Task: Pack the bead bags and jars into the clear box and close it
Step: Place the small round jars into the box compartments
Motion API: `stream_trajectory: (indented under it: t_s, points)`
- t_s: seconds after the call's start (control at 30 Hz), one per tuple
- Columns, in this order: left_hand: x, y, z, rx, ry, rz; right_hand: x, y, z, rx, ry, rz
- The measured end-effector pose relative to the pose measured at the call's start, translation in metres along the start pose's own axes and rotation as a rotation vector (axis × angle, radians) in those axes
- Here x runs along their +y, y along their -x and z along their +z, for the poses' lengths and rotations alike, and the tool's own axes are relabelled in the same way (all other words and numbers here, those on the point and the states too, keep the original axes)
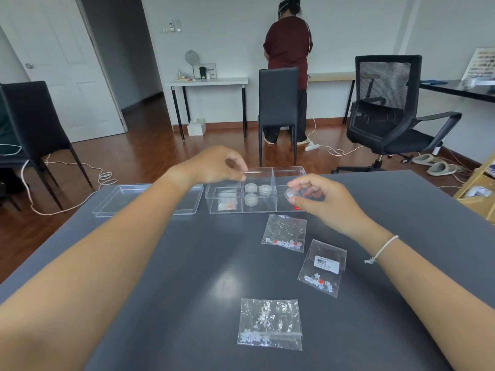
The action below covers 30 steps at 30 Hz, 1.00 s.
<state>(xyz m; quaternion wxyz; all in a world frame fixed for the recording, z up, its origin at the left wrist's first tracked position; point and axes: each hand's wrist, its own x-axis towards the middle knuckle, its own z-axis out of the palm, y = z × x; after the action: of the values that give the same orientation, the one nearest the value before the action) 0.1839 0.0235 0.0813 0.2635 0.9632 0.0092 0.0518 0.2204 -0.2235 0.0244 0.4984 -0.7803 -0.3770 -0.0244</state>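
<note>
A bead bag [270,324] lay nearest on the desk [187,263], well behind both hands. The right hand [318,199] pinched a jar [292,195] just right of the clear box [257,191]; the left hand [217,164], fingers curled, touched its rim.

Your clear box [257,191] sits on the table [187,263] at twelve o'clock, its lid [147,200] just beside it at nine o'clock. Three jars [251,188] lie in its middle compartment and one bag [227,203] in the left one. Your right hand [318,200] has a fourth jar [292,195] over the right compartment. Three bags [284,232] lie nearer you, at the box's six o'clock.
</note>
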Motion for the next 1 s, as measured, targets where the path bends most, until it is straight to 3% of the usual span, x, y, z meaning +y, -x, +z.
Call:
stream_trajectory:
  t_s: [0.27,0.43,0.67,1.0]
  points:
    - [-0.051,0.058,0.016,0.300,0.179,-0.041,-0.019,-0.040,0.007,-0.052,0.057,0.045]
    - [-0.063,0.065,0.031,0.438,0.314,-0.077,-0.026,-0.070,0.019,-0.214,0.206,0.124]
    - [-0.071,0.065,0.039,0.409,0.364,-0.118,-0.031,-0.092,0.029,-0.392,0.464,0.250]
    - [-0.071,0.064,0.042,0.437,0.347,-0.076,-0.030,-0.108,0.041,-0.593,0.593,0.301]
